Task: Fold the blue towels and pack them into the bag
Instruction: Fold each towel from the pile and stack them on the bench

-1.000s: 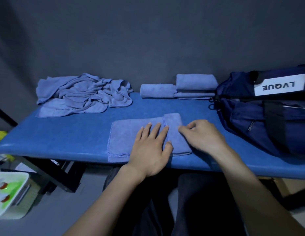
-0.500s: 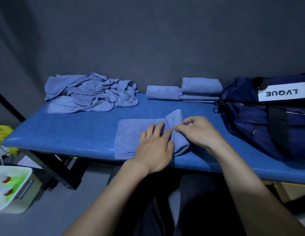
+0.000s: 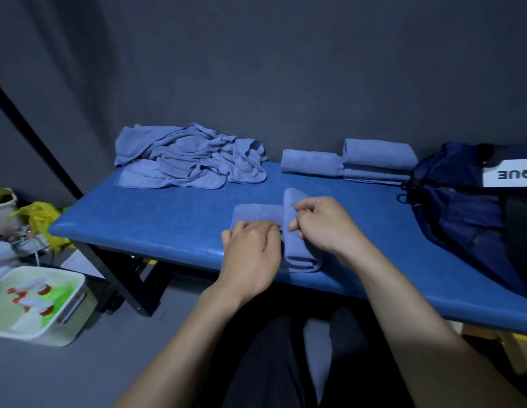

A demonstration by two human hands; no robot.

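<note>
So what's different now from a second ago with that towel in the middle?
The rolled part of the towel has grown leftward, leaving less flat cloth. The right hand went from resting on the roll to pinching it; the left hand went from lying flat to curling its fingers against the roll. The crumpled pile, folded towels and bag stayed put.

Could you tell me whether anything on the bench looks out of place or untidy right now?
Only the heap of unfolded towels at the bench's far left looks untidy: crumpled and tangled, unlike the folded towels beside the bag. Nothing looks spilled or damaged.
</note>
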